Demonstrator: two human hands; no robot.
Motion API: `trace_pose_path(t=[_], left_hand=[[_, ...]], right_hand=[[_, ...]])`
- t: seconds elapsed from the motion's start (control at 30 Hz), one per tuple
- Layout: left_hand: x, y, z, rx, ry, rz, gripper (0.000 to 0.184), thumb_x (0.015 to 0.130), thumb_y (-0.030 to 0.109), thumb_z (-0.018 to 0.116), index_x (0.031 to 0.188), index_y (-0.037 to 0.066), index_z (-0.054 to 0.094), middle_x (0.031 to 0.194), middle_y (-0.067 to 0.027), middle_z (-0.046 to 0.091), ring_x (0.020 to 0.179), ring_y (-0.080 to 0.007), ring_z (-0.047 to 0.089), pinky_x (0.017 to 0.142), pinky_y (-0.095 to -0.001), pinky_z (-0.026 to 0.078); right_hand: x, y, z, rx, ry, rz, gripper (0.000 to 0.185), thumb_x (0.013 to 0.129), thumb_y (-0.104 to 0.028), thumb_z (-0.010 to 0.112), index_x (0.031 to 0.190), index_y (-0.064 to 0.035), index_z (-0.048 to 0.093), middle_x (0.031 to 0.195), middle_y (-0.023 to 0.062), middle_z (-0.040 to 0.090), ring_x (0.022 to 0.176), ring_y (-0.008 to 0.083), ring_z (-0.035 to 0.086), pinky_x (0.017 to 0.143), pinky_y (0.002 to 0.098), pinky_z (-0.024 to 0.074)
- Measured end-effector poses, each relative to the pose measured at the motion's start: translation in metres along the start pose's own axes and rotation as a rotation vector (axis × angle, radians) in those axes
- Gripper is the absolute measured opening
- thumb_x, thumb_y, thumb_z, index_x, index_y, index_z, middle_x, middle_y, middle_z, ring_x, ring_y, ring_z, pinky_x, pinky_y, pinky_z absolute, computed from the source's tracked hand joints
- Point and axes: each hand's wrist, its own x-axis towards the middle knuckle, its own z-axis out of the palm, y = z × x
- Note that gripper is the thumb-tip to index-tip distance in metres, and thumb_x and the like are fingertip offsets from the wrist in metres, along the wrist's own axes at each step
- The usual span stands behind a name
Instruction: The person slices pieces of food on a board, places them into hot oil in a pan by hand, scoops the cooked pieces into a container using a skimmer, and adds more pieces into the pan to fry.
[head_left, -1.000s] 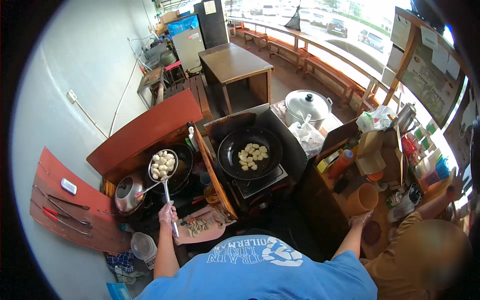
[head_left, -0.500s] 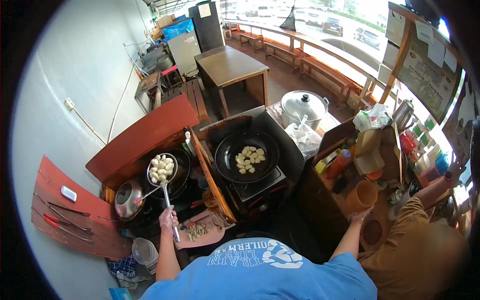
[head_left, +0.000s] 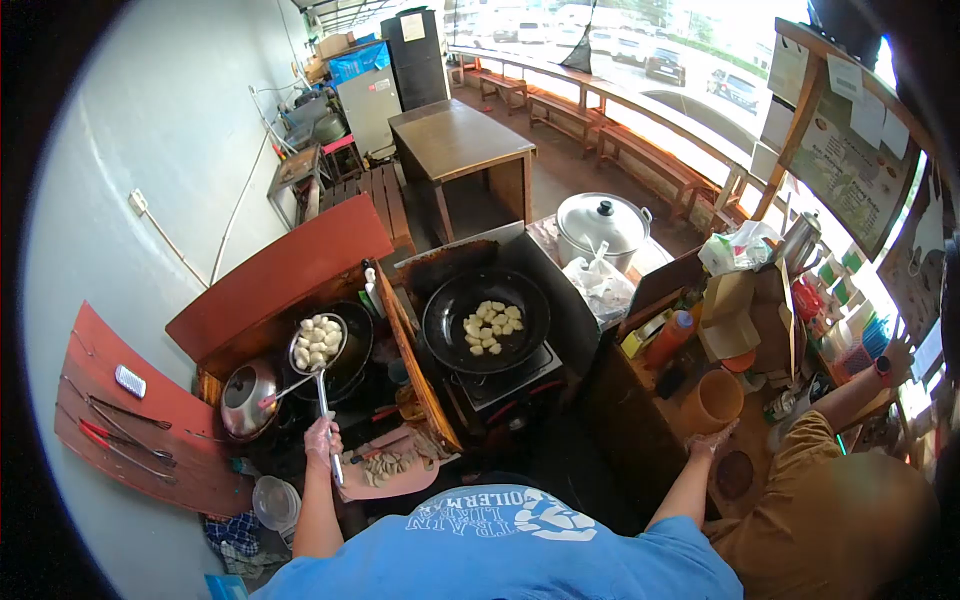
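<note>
My left hand [head_left: 322, 440], in a clear plastic glove, is closed around the long metal handle of a skimmer [head_left: 320, 385]. Pale rounded food pieces [head_left: 318, 340] fill its bowl, held above a dark wok [head_left: 348, 385] on the left. At the right-hand counter, my gloved right hand [head_left: 714, 440] grips the near side of an orange-brown container [head_left: 712, 402]; its fingers are partly hidden. Between the hands, light yellow pieces [head_left: 492, 326] lie in a large black wok [head_left: 440, 325]. Beside my left hand, more pale pieces [head_left: 385, 467] rest on a pink board [head_left: 400, 485].
A lidded pot [head_left: 238, 400] stands left of the skimmer. Wooden partitions [head_left: 410, 350] separate the stoves. Behind stands a large lidded aluminium pot [head_left: 602, 228] beside a plastic bag [head_left: 600, 285]. A person in a brown shirt [head_left: 820, 520] reaches over the right counter, close to my right arm.
The view has shifted slightly. The other person's hand has reached farther out on the right. My left hand still holds the loaded skimmer, and my right hand stays at the container.
</note>
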Motion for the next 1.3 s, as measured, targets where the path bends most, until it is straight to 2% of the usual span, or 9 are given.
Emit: trace_pose_path(t=[0.23,0.33,0.4,0.5,0.7,0.8,0.9,1.13,1.3], left_hand=[[-0.007,0.009,0.008,0.036,0.017,0.053,0.019,0.093,0.027,0.064,0.096,0.009,0.061,0.07,-0.002,0.055,0.039,-0.0098,0.044,0.032,-0.0237,0.033],[-0.02,0.009,0.021,0.023,0.067,-0.012,0.022,0.092,0.03,0.065,0.094,0.009,0.061,0.069,-0.0019,0.054,0.039,-0.0101,0.044,0.032,-0.0229,0.032],[-0.022,0.007,0.018,0.019,0.039,0.012,0.022,0.092,0.031,0.066,0.093,0.01,0.061,0.068,-0.0018,0.054,0.039,-0.0102,0.044,0.032,-0.0231,0.032],[-0.02,0.01,0.012,0.077,0.001,0.007,0.026,0.091,0.035,0.066,0.088,0.01,0.059,0.061,-0.0014,0.051,0.037,-0.01,0.042,0.032,-0.0236,0.032],[-0.021,0.006,0.018,0.071,0.1,0.056,0.032,0.092,0.038,0.064,0.081,0.009,0.054,0.049,-0.0012,0.042,0.033,-0.0102,0.037,0.032,-0.024,0.032],[-0.009,0.007,-0.002,0.053,-0.005,-0.047,0.024,0.092,0.033,0.064,0.091,0.01,0.059,0.065,-0.002,0.052,0.039,-0.0104,0.042,0.033,-0.0224,0.031],[-0.023,0.003,0.011,0.002,0.047,0.011,0.02,0.092,0.03,0.064,0.096,0.01,0.06,0.072,-0.002,0.055,0.041,-0.0102,0.044,0.033,-0.0223,0.031],[-0.021,0.012,0.005,0.043,0.049,-0.007,0.02,0.094,0.029,0.063,0.103,0.011,0.061,0.071,-0.0012,0.055,0.042,-0.0086,0.044,0.033,-0.0222,0.033],[0.008,0.0,-0.023,0.049,0.003,-0.012,0.023,0.094,0.031,0.063,0.106,0.011,0.062,0.07,-0.0009,0.055,0.041,-0.0095,0.044,0.033,-0.0231,0.032]], right_hand=[[0.129,0.026,-0.074,-0.071,0.009,-0.178,0.089,0.088,-0.056,0.061,0.155,-0.0217,0.012,0.159,0.0115,0.017,0.142,0.0341,0.029,0.112,0.0587,0.0301],[0.228,0.056,-0.127,-0.566,-0.09,-0.368,0.086,0.09,-0.055,0.058,0.154,-0.018,0.015,0.158,0.0117,0.019,0.141,0.0323,0.031,0.112,0.0557,0.0315],[0.26,0.065,-0.144,-0.622,-0.235,-0.54,0.093,0.082,-0.072,0.056,0.154,-0.0247,0.021,0.161,0.0075,0.015,0.147,0.0317,0.015,0.118,0.0559,0.0118],[0.161,0.047,-0.084,-0.023,-0.054,-0.168,0.09,0.083,-0.067,0.06,0.153,-0.0237,0.023,0.159,0.0076,0.022,0.145,0.0304,0.021,0.117,0.0544,0.0161],[0.095,0.04,-0.052,0.011,-0.126,-0.259,0.089,0.083,-0.064,0.064,0.15,-0.0164,0.031,0.153,0.0111,0.032,0.139,0.0315,0.032,0.114,0.0536,0.0229],[0.049,0.028,-0.032,-0.078,-0.047,-0.242,0.092,0.08,-0.065,0.065,0.148,-0.011,0.033,0.152,0.012,0.033,0.138,0.0327,0.032,0.114,0.0542,0.0231],[0.114,0.044,-0.061,-0.022,-0.098,-0.159,0.095,0.079,-0.065,0.066,0.149,-0.0108,0.032,0.153,0.0125,0.032,0.139,0.0339,0.031,0.115,0.0556,0.0208],[0.08,0.033,-0.059,-0.041,-0.135,-0.189,0.096,0.077,-0.064,0.068,0.15,-0.0132,0.03,0.153,0.0129,0.031,0.14,0.0349,0.029,0.116,0.0551,0.0158],[0.071,0.029,-0.076,-0.135,-0.074,-0.268,0.097,0.079,-0.063,0.066,0.15,-0.0116,0.026,0.154,0.0138,0.026,0.138,0.0355,0.031,0.113,0.0558,0.0252]])
